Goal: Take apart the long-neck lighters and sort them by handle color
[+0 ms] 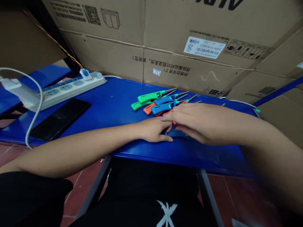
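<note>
While the right hand [196,121] overlaps lighters [162,109], an inverted label [205,47] reads "25".

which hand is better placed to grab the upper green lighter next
Probably the left hand: it looks closer to the upper green lighter, whereas blue lighters lie between that one and the right hand.

Piled lighters [162,108] (green, blue, orange)
</note>
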`<act>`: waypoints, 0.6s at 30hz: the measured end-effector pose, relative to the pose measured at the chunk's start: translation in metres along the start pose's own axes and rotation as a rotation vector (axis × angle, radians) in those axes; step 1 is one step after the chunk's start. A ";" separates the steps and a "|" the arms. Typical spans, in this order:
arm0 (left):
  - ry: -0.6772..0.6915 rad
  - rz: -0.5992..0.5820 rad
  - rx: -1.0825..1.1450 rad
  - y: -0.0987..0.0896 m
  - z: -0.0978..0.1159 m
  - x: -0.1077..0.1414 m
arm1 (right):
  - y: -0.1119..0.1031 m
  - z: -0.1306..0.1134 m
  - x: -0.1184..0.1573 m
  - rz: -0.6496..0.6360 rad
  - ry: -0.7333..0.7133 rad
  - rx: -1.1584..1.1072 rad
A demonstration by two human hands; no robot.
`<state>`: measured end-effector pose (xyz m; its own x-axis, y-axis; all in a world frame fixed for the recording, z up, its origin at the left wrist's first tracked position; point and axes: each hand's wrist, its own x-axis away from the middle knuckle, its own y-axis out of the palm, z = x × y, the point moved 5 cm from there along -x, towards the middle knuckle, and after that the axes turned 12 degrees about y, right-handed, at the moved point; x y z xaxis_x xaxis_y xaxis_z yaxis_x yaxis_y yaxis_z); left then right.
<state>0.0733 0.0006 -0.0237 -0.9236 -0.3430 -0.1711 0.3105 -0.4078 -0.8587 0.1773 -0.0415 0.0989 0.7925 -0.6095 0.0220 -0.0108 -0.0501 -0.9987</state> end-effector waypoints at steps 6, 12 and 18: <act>0.057 0.028 0.003 -0.003 0.004 -0.002 | 0.009 0.009 0.000 -0.068 0.175 0.160; 0.069 0.092 -0.006 0.000 0.001 -0.001 | 0.009 -0.008 0.001 0.013 0.001 0.131; 0.079 0.077 0.009 -0.001 0.001 -0.002 | 0.010 0.007 0.001 0.059 0.088 0.162</act>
<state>0.0747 0.0008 -0.0222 -0.9116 -0.3060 -0.2744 0.3830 -0.3901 -0.8373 0.1825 -0.0374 0.0885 0.7369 -0.6748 -0.0402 0.0478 0.1114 -0.9926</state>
